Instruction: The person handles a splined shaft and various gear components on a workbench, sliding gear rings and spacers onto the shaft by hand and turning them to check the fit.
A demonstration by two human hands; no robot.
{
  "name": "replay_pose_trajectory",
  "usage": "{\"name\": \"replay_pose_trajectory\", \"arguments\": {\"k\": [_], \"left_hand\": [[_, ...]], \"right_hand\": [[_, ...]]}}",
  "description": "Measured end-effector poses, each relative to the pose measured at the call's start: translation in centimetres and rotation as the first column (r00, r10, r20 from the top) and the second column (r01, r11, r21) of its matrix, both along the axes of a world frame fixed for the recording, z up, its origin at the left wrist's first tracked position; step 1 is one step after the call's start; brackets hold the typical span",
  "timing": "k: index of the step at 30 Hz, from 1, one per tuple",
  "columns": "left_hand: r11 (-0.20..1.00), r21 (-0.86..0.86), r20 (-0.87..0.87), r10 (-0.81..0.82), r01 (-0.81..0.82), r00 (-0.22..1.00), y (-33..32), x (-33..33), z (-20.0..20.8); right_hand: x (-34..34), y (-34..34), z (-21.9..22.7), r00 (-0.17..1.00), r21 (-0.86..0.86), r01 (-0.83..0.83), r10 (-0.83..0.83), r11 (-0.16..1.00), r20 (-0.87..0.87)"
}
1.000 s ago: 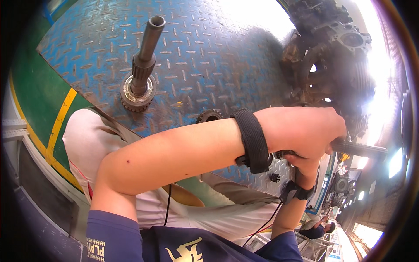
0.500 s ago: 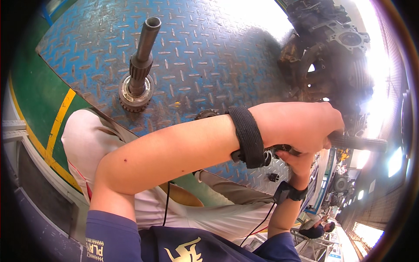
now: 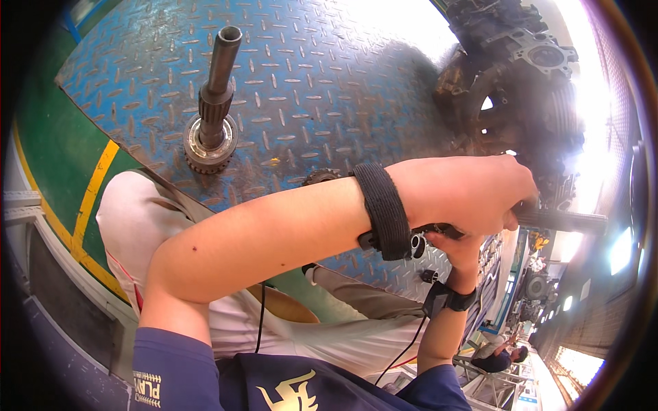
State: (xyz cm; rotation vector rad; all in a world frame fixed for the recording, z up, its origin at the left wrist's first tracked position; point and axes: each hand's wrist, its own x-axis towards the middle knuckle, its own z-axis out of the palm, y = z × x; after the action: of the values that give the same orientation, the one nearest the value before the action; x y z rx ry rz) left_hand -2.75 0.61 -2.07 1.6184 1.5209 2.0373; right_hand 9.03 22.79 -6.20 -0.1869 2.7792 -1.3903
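My left forearm reaches across to the right, with a black strap at the wrist. My left hand [image 3: 473, 195] is closed round a dark ribbed shaft [image 3: 565, 220], whose end sticks out to the right past the fingers. Just below, my right hand [image 3: 460, 248] comes up to the same place, its thumb against a dark part under the left palm. The right fingers are mostly hidden behind the left hand. Farther left, a metal gear shaft [image 3: 221, 75] with splines stands upright on its toothed ring [image 3: 210, 145].
A blue, worn tread-plate tabletop [image 3: 308, 89] carries these parts. Another toothed gear [image 3: 321, 177] shows behind my left forearm. A small dark cylindrical piece [image 3: 429, 276] lies near my right wrist. Large dark engine-like castings [image 3: 528, 96] stand at the far right. Another person [image 3: 497, 357] is in the background.
Both hands have shifted slightly left in view, still together at the ribbed shaft. The upright gear shaft also appears a little farther left, as the view has moved slightly.
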Motion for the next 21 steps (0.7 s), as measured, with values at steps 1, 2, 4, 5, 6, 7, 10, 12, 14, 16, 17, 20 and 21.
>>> {"name": "replay_pose_trajectory", "arguments": {"k": [1, 2, 4, 5, 6, 7, 10, 12, 14, 16, 17, 20, 21], "left_hand": [[1.000, 0.003, 0.001, -0.011, 0.011, 1.000, 0.0, 0.0, 0.0], [1.000, 0.002, 0.001, -0.009, 0.009, 1.000, 0.0, 0.0, 0.0], [0.999, 0.012, 0.024, -0.032, 0.032, 0.999, 0.0, 0.0, -0.1], [1.000, 0.012, 0.025, -0.029, 0.029, 0.999, 0.1, 0.0, -0.2], [1.000, 0.011, 0.024, -0.023, 0.023, 0.999, 0.2, 0.0, -0.2], [1.000, 0.012, 0.022, -0.018, 0.017, 1.000, 0.2, 0.0, -0.1], [1.000, -0.001, 0.018, -0.014, 0.014, 1.000, -0.1, 0.0, 0.1], [0.998, -0.048, 0.024, -0.033, 0.034, 0.999, -0.6, 0.1, 0.4], [0.994, -0.094, 0.029, -0.053, 0.056, 0.998, -0.9, 0.1, 0.4], [0.996, -0.063, 0.021, -0.063, 0.064, 0.998, -0.9, 0.1, 0.2], [0.996, -0.062, 0.021, -0.063, 0.064, 0.998, -0.8, 0.1, 0.1], [0.994, -0.037, 0.013, -0.102, 0.103, 0.995, -1.0, 0.1, 0.3], [0.989, -0.086, 0.042, -0.117, 0.120, 0.992, -1.1, 0.2, 0.5]], "right_hand": [[0.0, 0.2, -0.3, 1.000, 0.000, -0.002, 0.002, 1.000, -0.001], [0.0, 0.3, -0.6, 1.000, -0.019, -0.016, 0.016, 1.000, 0.005], [-0.2, -0.2, -0.8, 0.999, -0.039, -0.033, 0.033, 0.999, 0.012], [-0.3, -0.8, -0.9, 0.994, 0.043, -0.090, 0.093, 0.995, -0.053], [-0.3, -1.6, -1.0, 0.989, 0.085, -0.119, 0.126, 0.989, -0.082], [-0.2, -2.4, -1.1, 0.981, 0.128, -0.143, 0.158, 0.981, -0.112], [0.0, -4.4, -1.4, 0.978, 0.080, 0.077, -0.059, 0.994, -0.199], [0.0, -4.9, -1.8, 0.949, 0.094, 0.178, -0.146, 0.980, -0.278], [0.0, -4.7, -2.0, 0.916, 0.183, 0.238, -0.158, 0.954, -0.368], [0.1, -3.9, -2.2, 0.930, 0.091, 0.216, -0.176, 0.972, -0.323], [0.1, -3.7, -2.1, 0.937, 0.045, 0.205, -0.183, 0.978, -0.299], [0.3, -3.3, -1.8, 0.946, 0.051, 0.208, -0.188, 0.977, -0.263], [0.4, -3.2, -1.7, 0.947, 0.068, 0.214, -0.189, 0.975, -0.259]]}}
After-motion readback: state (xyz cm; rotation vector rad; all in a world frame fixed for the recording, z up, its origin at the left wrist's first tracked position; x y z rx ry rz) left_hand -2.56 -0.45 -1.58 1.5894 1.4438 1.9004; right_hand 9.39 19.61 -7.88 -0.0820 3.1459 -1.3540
